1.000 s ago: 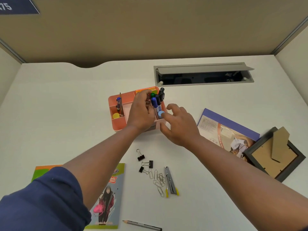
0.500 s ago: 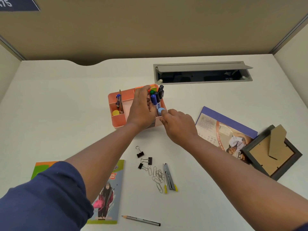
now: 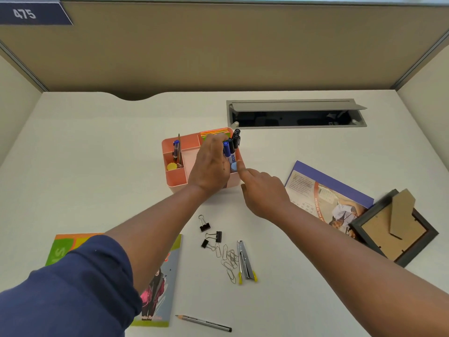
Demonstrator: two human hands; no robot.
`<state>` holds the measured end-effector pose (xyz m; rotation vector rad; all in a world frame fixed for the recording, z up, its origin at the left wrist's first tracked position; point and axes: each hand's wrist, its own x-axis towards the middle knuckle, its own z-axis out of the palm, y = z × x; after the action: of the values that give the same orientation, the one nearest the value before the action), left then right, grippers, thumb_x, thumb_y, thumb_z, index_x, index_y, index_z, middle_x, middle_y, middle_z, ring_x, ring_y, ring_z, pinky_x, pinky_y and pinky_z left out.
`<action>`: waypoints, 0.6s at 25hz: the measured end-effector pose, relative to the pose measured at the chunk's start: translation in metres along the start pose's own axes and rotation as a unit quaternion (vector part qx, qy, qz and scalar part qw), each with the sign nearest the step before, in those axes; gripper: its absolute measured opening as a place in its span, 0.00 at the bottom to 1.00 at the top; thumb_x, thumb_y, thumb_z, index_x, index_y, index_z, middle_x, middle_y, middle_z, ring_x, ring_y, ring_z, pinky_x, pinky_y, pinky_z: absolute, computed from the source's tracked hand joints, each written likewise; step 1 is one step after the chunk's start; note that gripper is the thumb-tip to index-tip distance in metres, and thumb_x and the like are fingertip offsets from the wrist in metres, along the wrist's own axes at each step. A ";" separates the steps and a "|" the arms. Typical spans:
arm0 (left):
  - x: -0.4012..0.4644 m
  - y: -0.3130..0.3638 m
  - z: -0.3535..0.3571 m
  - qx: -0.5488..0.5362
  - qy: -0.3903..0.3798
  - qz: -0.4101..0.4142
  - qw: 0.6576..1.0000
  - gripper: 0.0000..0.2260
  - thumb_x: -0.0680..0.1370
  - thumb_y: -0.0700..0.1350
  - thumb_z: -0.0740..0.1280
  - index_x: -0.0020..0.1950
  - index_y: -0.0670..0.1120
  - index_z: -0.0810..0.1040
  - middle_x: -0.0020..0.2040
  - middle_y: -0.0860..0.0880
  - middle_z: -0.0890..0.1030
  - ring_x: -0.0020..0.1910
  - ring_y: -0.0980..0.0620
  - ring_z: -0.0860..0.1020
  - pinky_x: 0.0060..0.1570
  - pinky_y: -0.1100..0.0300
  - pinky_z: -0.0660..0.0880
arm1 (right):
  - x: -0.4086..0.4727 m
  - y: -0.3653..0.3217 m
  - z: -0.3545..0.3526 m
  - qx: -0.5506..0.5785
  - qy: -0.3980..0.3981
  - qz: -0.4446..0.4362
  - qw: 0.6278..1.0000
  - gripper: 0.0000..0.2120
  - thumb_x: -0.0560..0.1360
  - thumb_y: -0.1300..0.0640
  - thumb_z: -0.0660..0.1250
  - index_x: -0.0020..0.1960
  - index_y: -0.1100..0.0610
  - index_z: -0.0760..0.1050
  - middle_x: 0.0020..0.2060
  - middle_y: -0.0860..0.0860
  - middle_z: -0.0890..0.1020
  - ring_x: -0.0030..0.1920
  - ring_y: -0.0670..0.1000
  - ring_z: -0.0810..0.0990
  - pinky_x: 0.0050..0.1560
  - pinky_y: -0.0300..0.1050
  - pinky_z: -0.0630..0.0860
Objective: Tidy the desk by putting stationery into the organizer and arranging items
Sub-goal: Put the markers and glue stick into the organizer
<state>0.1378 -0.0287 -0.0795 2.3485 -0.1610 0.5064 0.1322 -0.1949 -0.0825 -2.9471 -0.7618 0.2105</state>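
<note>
A salmon-pink organizer (image 3: 168,147) stands mid-desk. It holds blue and black markers (image 3: 227,149), a pen (image 3: 176,148), a yellow round item (image 3: 171,166) and bright sticky notes (image 3: 214,131). My left hand (image 3: 209,166) lies over the organizer, its fingers pressing against the standing markers. My right hand (image 3: 263,192) is just right of it, index finger stretched out and touching a small light-blue item (image 3: 233,167) in the right compartment. Loose on the desk nearer me are binder clips (image 3: 205,226), paper clips (image 3: 228,259), a metal tool with yellow tips (image 3: 246,262) and a pencil (image 3: 205,323).
A colourful booklet (image 3: 159,285) lies at the front left, partly under my left arm. A purple-edged brochure (image 3: 323,198) and a face-down picture frame (image 3: 393,229) lie to the right. An open grey cable slot (image 3: 296,115) sits behind the organizer, below the partition wall.
My right hand has gone from pinching the light-blue item at the organizer's right side to touching it with one outstretched finger. My left hand stays on the markers.
</note>
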 end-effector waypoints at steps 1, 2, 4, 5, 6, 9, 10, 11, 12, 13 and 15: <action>0.000 0.002 -0.001 0.003 -0.001 0.009 1.000 0.27 0.72 0.33 0.70 0.64 0.50 0.61 0.57 0.38 0.74 0.50 0.44 0.76 0.46 0.58 0.78 | -0.001 0.001 0.001 -0.005 -0.008 0.001 1.000 0.35 0.81 0.57 0.59 0.81 0.49 0.43 0.61 0.51 0.78 0.48 0.56 0.78 0.42 0.52 0.76; -0.001 0.004 -0.003 0.007 0.001 0.016 1.000 0.26 0.72 0.33 0.70 0.63 0.49 0.61 0.56 0.38 0.74 0.49 0.45 0.75 0.46 0.59 0.76 | -0.002 0.001 0.002 -0.007 -0.018 0.001 1.000 0.37 0.80 0.57 0.60 0.81 0.48 0.40 0.62 0.51 0.77 0.47 0.56 0.77 0.42 0.53 0.76; -0.004 0.007 -0.009 0.012 0.013 0.022 1.000 0.23 0.73 0.33 0.68 0.63 0.47 0.63 0.54 0.40 0.74 0.48 0.49 0.73 0.46 0.62 0.73 | -0.004 0.001 0.002 0.000 -0.041 -0.002 0.999 0.41 0.79 0.59 0.60 0.80 0.46 0.35 0.64 0.52 0.76 0.47 0.56 0.77 0.42 0.53 0.77; -0.007 0.008 -0.013 0.016 0.017 0.024 0.999 0.20 0.74 0.33 0.66 0.62 0.45 0.65 0.54 0.41 0.74 0.49 0.50 0.72 0.46 0.62 0.73 | -0.005 0.000 0.001 0.005 -0.049 -0.001 0.999 0.42 0.79 0.59 0.60 0.80 0.46 0.34 0.65 0.52 0.75 0.47 0.56 0.77 0.43 0.54 0.78; -0.012 0.007 -0.017 0.023 0.015 0.029 0.999 0.18 0.74 0.33 0.65 0.62 0.43 0.68 0.54 0.42 0.75 0.50 0.49 0.73 0.48 0.60 0.74 | -0.006 0.000 0.000 0.010 -0.039 0.000 0.999 0.42 0.78 0.58 0.61 0.80 0.46 0.35 0.67 0.52 0.73 0.48 0.56 0.77 0.43 0.54 0.78; -0.036 0.006 -0.029 0.056 -0.009 0.046 0.997 0.14 0.75 0.31 0.64 0.59 0.40 0.75 0.53 0.43 0.77 0.51 0.47 0.75 0.50 0.57 0.75 | -0.020 -0.007 -0.007 0.034 0.078 0.003 0.996 0.31 0.78 0.53 0.63 0.78 0.51 0.54 0.60 0.52 0.75 0.46 0.54 0.77 0.40 0.52 0.78; -0.045 0.004 -0.033 0.070 -0.011 0.050 0.996 0.13 0.75 0.31 0.65 0.58 0.40 0.77 0.52 0.44 0.78 0.51 0.47 0.75 0.50 0.57 0.75 | -0.027 -0.011 -0.009 0.051 0.089 0.001 0.995 0.24 0.78 0.52 0.63 0.72 0.51 0.62 0.56 0.51 0.77 0.45 0.53 0.76 0.40 0.51 0.78; -0.054 0.002 -0.036 0.086 -0.008 0.047 0.995 0.12 0.75 0.32 0.66 0.57 0.40 0.78 0.52 0.44 0.79 0.51 0.47 0.76 0.50 0.57 0.74 | -0.036 -0.014 -0.010 0.063 0.068 -0.002 0.996 0.17 0.78 0.49 0.62 0.66 0.51 0.68 0.52 0.50 0.78 0.44 0.53 0.76 0.40 0.50 0.77; -0.063 -0.002 -0.040 0.101 0.003 0.037 0.994 0.10 0.76 0.33 0.67 0.56 0.41 0.79 0.51 0.45 0.80 0.51 0.47 0.76 0.50 0.56 0.74 | -0.045 -0.019 -0.009 0.066 0.019 -0.005 0.998 0.13 0.78 0.47 0.62 0.60 0.51 0.70 0.49 0.49 0.79 0.45 0.53 0.76 0.40 0.48 0.76; -0.071 -0.005 -0.043 0.109 0.022 0.014 0.994 0.09 0.76 0.35 0.68 0.56 0.42 0.80 0.51 0.45 0.81 0.51 0.48 0.75 0.50 0.55 0.74 | -0.053 -0.023 -0.007 0.063 -0.045 -0.003 0.997 0.12 0.77 0.44 0.62 0.55 0.50 0.70 0.46 0.48 0.79 0.45 0.53 0.77 0.40 0.47 0.74; -0.085 -0.013 -0.049 0.099 0.082 -0.071 0.989 0.08 0.76 0.37 0.68 0.55 0.43 0.80 0.51 0.46 0.81 0.51 0.48 0.74 0.51 0.53 0.72 | -0.066 -0.029 -0.003 0.076 -0.141 0.012 0.987 0.13 0.75 0.42 0.64 0.49 0.50 0.70 0.42 0.47 0.77 0.44 0.53 0.77 0.38 0.45 0.70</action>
<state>0.0484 0.0118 -0.0894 2.4741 0.1400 0.6682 0.0611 -0.2019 -0.0688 -2.8153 -0.7056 0.6664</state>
